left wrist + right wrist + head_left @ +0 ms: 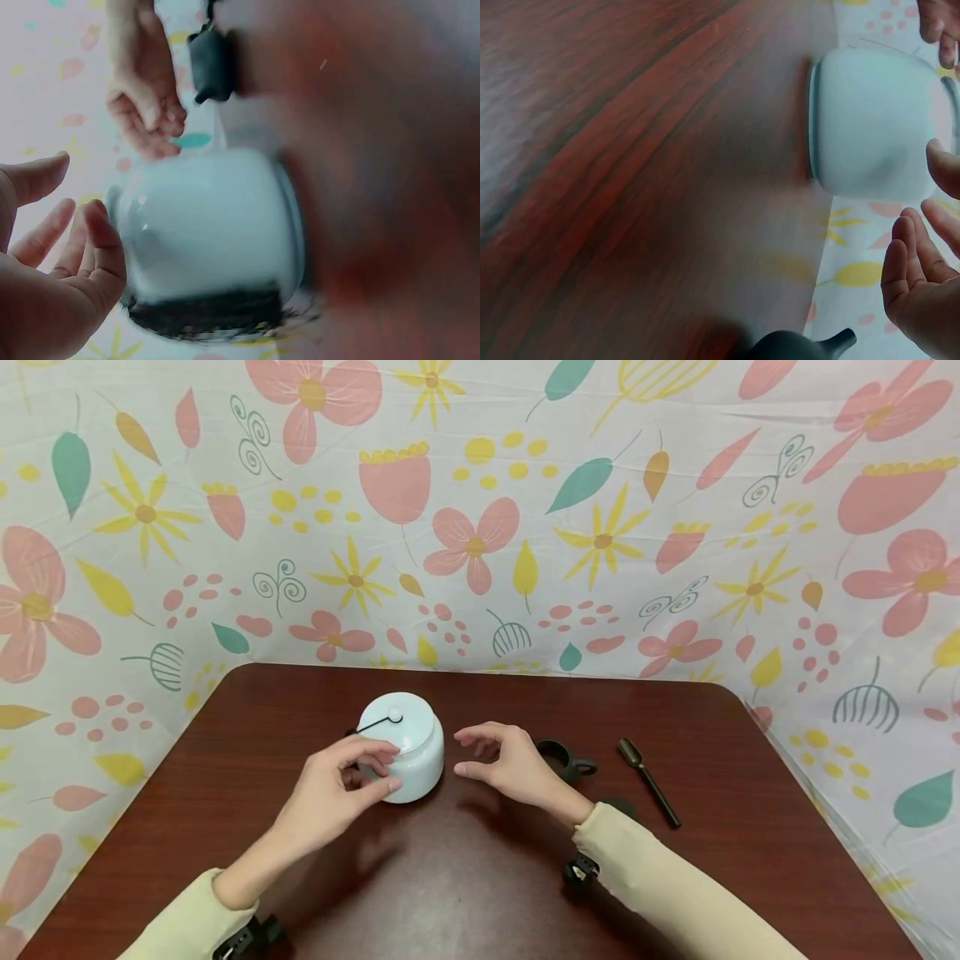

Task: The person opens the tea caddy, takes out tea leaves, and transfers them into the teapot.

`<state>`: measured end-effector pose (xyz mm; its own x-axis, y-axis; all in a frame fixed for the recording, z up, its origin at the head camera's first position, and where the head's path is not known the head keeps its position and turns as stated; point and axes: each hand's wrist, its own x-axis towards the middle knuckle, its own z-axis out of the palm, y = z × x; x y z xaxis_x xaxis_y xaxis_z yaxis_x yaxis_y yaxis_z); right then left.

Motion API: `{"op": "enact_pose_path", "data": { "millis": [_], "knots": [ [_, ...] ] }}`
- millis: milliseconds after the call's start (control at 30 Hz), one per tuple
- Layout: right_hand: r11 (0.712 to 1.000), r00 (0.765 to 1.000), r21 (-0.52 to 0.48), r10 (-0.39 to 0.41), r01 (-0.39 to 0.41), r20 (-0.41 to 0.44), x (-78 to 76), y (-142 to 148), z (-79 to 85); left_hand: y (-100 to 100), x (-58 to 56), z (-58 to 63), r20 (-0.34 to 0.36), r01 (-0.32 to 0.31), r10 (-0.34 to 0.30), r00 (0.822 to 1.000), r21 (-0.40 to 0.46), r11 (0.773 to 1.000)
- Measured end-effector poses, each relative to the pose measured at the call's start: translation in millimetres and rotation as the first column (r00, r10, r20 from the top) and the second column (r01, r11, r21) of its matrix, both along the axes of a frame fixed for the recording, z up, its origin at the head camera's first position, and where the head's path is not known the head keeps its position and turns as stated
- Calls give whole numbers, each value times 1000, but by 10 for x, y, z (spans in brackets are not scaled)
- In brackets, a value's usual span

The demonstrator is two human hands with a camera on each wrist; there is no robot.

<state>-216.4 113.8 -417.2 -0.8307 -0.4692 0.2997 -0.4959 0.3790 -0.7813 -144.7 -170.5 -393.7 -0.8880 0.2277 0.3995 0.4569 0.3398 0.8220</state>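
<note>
A white lidded ceramic jar (420, 774) stands left of the table's middle. A thin black cord (373, 724) runs from the lid's knob to the jar's left side, where a dark band (210, 309) shows in the left wrist view. My left hand (322, 793) is at the jar's front left, fingers bent and thumb apart, gripping nothing; whether its fingertips touch the jar I cannot tell. To the jar's right hovers my right hand (517, 768), thumb and fingers spread with nothing between them. In the right wrist view a gap separates its fingers from the jar (877, 124).
Behind the right hand sits a small dark cup (576, 767) with a handle, partly hidden. Farther right lies a dark scoop (651, 783). Another dark item (622, 808) shows just past the right sleeve. Patterned cloth (480, 635) hangs behind the brown table (465, 885).
</note>
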Motion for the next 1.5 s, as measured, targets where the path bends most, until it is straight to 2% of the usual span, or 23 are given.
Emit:
{"op": "enact_pose_path", "data": {
  "millis": [200,333,467,667,900,1133,1500],
  "knots": [
    [1000,1000,9,-8,7,26,-29,-74,28,-132,-152,109,-67,-83,81,994,-22,996],
    [1000,999,5,-1,1,33,-54,-120,38,-184,-287,143,-82,-135,131,988,-33,990],
    [1000,999,-9,11,-11,33,-77,-163,35,-193,-409,170,-87,-153,149,985,-44,987],
    [1000,999,-23,18,-17,36,-112,-206,28,-162,-545,216,-67,-119,114,991,-70,991],
    [1000,999,-5,12,-12,51,-141,-249,36,-157,-665,204,-25,-83,81,996,-121,989],
    [1000,998,2,22,-22,62,-150,-280,57,-149,-722,204,9,-47,49,999,-143,989],
    [999,997,-21,42,-41,64,-187,-303,35,-142,-763,164,70,-4,11,998,-100,995]
  ]
}}
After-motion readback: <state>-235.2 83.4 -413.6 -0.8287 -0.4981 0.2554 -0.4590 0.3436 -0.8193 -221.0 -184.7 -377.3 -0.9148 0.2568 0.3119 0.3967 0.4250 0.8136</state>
